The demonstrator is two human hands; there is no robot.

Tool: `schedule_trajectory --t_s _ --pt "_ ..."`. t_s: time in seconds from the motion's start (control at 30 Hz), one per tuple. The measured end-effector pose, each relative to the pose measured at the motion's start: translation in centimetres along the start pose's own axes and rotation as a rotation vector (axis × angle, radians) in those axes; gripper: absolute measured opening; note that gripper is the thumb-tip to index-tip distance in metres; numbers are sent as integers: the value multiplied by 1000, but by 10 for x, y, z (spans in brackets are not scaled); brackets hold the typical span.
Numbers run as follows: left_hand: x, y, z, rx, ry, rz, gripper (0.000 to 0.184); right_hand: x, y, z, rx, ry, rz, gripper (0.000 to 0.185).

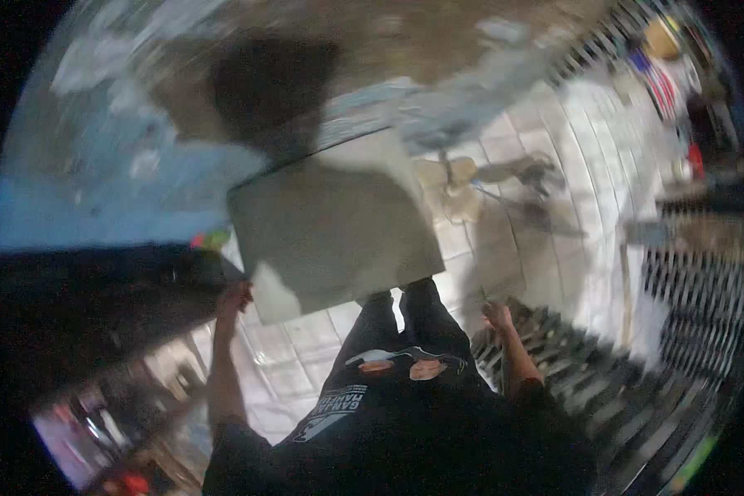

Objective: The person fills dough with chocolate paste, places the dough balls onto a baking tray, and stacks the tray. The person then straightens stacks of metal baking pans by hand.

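Note:
A square grey-green panel (331,231) stands or lies in front of my legs, with shadow over most of its face. My left hand (237,296) is just off its lower left corner, fingers curled in; a small dark shape is beside the fingertips, and what they hold is too blurred to name. On the other side, my right hand (497,316) hangs apart from the panel, near dark slatted pieces (570,355). Its fingers look bent but are smeared by motion.
White tiles (554,207) cover the floor, with a blurred tan object (459,186) beyond the panel. Dark slatted racks (694,281) are at the right. A blue-grey patchy surface (83,198) is at upper left. Mixed blurred items (95,422) lie at lower left.

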State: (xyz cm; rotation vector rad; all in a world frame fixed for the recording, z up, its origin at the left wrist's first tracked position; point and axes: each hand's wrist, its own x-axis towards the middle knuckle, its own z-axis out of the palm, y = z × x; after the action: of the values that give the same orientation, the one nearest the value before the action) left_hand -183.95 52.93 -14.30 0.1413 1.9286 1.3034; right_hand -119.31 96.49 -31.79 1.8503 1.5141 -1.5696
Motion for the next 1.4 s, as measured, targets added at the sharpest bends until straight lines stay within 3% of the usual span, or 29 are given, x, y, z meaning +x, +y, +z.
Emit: schedule_trajectory --t_s 0.03,0.07,0.1,0.13,0.2,0.23,0.3,0.37,0.4,0.53,0.57,0.6,0.63,0.77,0.87,0.93,0.97,1.0,1.13,1.2,1.3,1.33,1.4 --pt "35 50 0 -19 -115 5 30 6 56 8 6 126 -77 32" --pt "41 140 44 187 -180 78 33 -4 107 21 4 258 -138 33" --pt "46 232 90 387 -231 164 36 -46 112 28 717 139 -93 31" --pt "73 277 116 524 -378 438 42 -46 158 49 484 180 -160 30" --pt "112 346 193 151 -500 565 49 -94 196 87 665 194 -79 27" --pt "125 381 255 536 -354 1045 51 -132 174 86 1076 173 28 25" --pt "94 454 393 579 -411 1263 53 -169 159 90 1219 196 23 25" --pt "36 493 507 221 -838 1002 49 -175 151 79 770 319 165 21" --pt "11 502 553 161 -1035 1041 47 -171 159 72 761 361 130 25" --pt "-91 494 701 249 -1165 1164 38 -153 188 16 829 481 204 29" --pt "-97 489 733 477 -1179 1395 35 -139 200 -3 829 494 203 29" --pt "-102 482 761 726 -1164 1612 33 -121 213 -22 561 512 224 29" --pt "-111 473 788 740 -1158 1601 33 -115 214 -47 293 510 239 29" --pt "-137 435 853 802 -1110 1366 32 -78 178 -181 728 431 235 40" --pt "-104 390 881 859 -1137 1160 36 -45 146 -273 583 686 -6 40" --pt "-37 347 905 1172 -1139 1342 40 -37 131 -318 569 716 -76 41" --pt "-18 334 914 1463 -1195 1245 43 -40 120 -335 671 697 -105 40" --pt "0 324 920 1747 -1237 1129 46 -37 111 -344 772 683 -137 40" --pt "72 252 903 1747 -1469 1267 50 -24 129 -355 828 579 -121 37" --pt "63 250 892 2074 -1638 737 43 -7 146 -343 1128 543 -60 35" --pt "78 227 850 2260 -1491 953 28 17 181 -327 980 491 -23 34" --pt "75 223 841 2255 -1494 932 28 23 185 -322 943 520 -10 32" --pt "68 222 812 2569 -1321 1041 25 24 190 -323 885 473 2 33"
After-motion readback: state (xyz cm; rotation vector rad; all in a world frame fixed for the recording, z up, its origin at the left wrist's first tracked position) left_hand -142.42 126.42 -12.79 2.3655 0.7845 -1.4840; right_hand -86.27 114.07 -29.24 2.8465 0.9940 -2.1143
